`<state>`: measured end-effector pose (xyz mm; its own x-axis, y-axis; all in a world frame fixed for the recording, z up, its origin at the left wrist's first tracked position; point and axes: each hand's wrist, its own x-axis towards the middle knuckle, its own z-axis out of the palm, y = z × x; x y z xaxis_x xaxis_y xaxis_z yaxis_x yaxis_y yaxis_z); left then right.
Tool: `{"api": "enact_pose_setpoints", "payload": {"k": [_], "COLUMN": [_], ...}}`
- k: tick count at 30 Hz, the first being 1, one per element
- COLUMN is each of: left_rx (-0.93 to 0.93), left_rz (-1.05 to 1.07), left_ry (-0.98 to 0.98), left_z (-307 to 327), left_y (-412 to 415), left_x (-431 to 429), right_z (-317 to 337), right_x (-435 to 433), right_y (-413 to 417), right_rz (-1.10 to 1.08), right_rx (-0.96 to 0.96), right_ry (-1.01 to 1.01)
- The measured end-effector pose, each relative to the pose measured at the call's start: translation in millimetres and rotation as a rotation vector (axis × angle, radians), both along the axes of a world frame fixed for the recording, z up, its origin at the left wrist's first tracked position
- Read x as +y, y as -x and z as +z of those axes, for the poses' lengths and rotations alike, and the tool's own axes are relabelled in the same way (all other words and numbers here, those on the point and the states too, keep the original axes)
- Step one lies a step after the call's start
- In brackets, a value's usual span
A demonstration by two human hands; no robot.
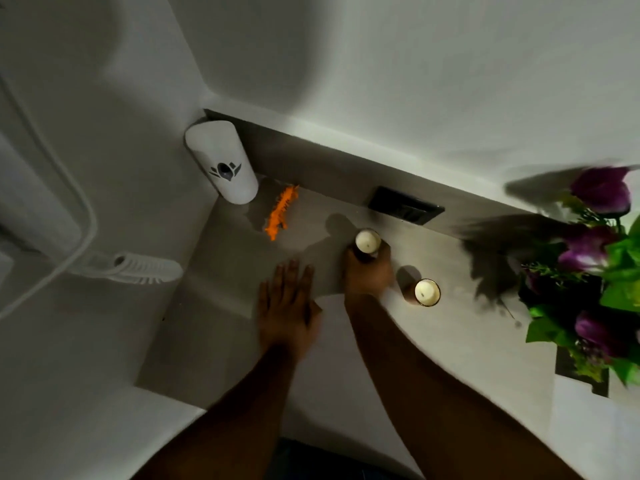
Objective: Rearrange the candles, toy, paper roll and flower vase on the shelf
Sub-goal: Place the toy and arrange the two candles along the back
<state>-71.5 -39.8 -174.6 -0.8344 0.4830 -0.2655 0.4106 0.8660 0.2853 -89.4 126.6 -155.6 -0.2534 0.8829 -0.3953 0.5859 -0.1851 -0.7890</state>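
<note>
My right hand (367, 271) grips a small glass candle (367, 241) with white wax near the middle of the grey shelf (235, 258). A second, matching candle (427, 292) stands to its right, apart from my hand. My left hand (285, 303) lies flat with fingers spread at the shelf's front edge and holds nothing. An orange toy (278, 213) lies on the shelf toward the back left. The flower vase with purple blooms and green leaves (595, 268) stands at the right end; the vase body is hidden by the foliage. No paper roll is visible.
A white wall-mounted dispenser (221, 161) hangs over the shelf's left corner. A black rectangular plate (405, 205) sits on the back wall. A white hose and holder (138, 268) run along the left wall. White walls enclose the shelf behind and to the left.
</note>
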Motion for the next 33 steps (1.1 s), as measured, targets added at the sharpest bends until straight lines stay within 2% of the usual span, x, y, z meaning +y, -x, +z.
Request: {"api": "enact_pose_setpoints", "payload": {"k": [3,8,13,16,20,24,28,33], "left_rx": [0.059,0.132,0.124,0.101,0.040,0.060,0.090,0.090], "left_rz": [-0.003,0.001,0.002,-0.002,-0.005,0.001,0.001,0.009], "left_ry": [-0.041,-0.048,-0.041,-0.029,-0.004,-0.031,-0.024,-0.014], "left_z": [-4,-11,-12,-10,-4,-2,-1,-2], "left_y": [-1,0,0,0,0,1,-1,-2], "left_x": [-4,-2,-5,-5,-4,-4,-3,-1], "right_z": [-3,-8,-10,-4,6,2,9,15], "right_x": [11,36,39,36,2,-27,-1,52], "right_y": [21,47,50,44,-6,-101,-141,-112], "right_rz": [0.097,0.097,0.124,0.134,0.101,-0.139,-0.312,-0.201], "right_rx": [0.020,-0.027,-0.066,-0.023,0.094,-0.007,-0.060,-0.015], "right_ry": [0.012,-0.007,-0.032,0.013,0.200,0.288,0.234,0.055]}}
